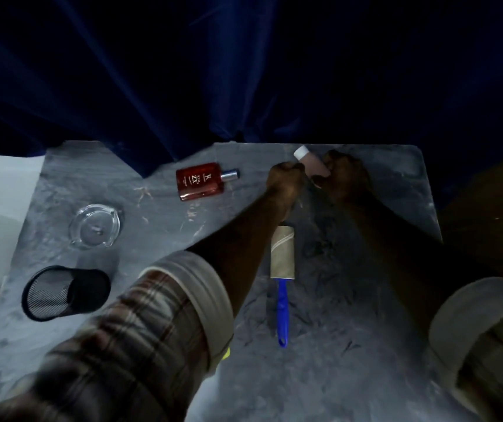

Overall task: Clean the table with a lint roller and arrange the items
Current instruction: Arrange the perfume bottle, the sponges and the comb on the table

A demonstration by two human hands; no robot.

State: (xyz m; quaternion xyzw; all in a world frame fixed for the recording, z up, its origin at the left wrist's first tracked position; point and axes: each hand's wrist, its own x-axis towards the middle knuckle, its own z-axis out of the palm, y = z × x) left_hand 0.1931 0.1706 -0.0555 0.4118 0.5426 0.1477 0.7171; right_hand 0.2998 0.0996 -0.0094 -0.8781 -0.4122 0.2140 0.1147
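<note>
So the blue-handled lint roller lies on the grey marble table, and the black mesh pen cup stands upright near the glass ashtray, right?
Not quite. The head view shows the black mesh pen cup lying on its side near the glass ashtray. The blue-handled lint roller does lie on the grey marble table.

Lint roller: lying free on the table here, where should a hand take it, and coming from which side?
Grip the blue handle, not the paper roll, which is probably sticky. The lint roller lies flat on the table, roll away from the person, handle end nearest them. Coming from above at the near end looks best; the left forearm crowds the roll's side.
</note>
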